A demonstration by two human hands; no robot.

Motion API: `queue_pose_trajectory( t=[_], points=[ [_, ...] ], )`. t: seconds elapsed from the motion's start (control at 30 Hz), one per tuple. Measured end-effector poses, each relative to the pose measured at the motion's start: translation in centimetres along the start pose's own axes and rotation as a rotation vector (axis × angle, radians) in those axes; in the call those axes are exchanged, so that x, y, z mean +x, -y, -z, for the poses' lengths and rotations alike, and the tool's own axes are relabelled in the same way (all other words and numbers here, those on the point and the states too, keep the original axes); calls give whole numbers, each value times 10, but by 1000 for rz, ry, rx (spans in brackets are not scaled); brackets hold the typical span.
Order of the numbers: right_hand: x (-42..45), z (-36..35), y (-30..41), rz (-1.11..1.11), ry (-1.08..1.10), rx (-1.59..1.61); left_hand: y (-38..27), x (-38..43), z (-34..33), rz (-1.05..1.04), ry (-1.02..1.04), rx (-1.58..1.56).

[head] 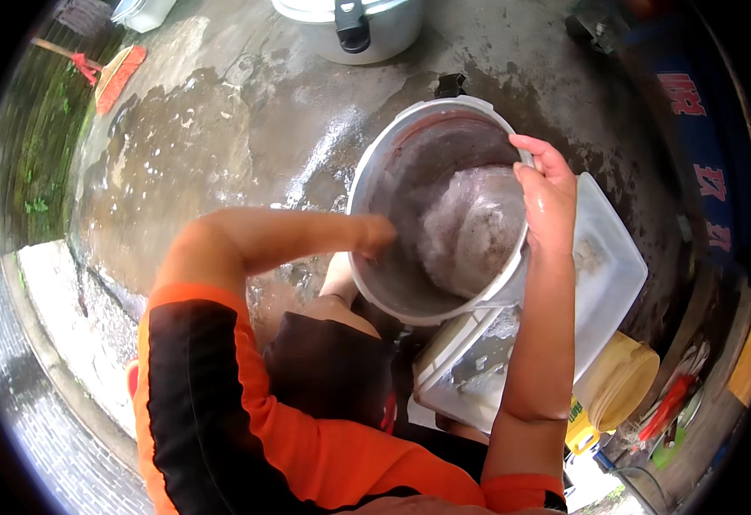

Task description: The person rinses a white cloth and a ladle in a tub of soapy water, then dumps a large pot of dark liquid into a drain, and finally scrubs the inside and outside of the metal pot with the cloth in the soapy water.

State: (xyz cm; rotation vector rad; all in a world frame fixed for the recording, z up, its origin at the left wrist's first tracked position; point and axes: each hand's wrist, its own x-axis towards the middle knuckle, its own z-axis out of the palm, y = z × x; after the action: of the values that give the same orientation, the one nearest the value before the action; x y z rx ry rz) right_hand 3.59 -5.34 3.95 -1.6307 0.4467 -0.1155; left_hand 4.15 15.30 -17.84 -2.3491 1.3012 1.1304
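A large metal pot, tilted with its mouth towards me, stands before my knees. A black side handle sticks out at its far side. Inside, the metal looks wet and dark, with a pale cloudy patch over the bottom. My right hand grips the right rim, thumb and fingers on either side. My left hand reaches over the left rim into the pot. It is blurred, and its fingers are largely hidden, so whether it holds anything is unclear.
A plastic tub with sudsy liquid and a translucent plastic piece lie under my right arm. Beside them are a beige bucket and a yellow container. Ahead stands another lidded pot. A broom lies far left on wet concrete.
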Motion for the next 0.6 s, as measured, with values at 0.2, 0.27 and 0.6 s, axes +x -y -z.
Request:
queue_pose_trajectory(
  t=[0.2, 0.27, 0.6],
  points=[
    [-2, 14, -7, -12, -6, -38, 67, 26, 73, -143, -844, 358],
    [-2, 18, -7, -3, -41, -25, 34, 39, 38, 29, -622, -33],
    [-4, 26, -13, 26, -61, 1, 75, 16, 74, -334, -922, 550]
  ],
)
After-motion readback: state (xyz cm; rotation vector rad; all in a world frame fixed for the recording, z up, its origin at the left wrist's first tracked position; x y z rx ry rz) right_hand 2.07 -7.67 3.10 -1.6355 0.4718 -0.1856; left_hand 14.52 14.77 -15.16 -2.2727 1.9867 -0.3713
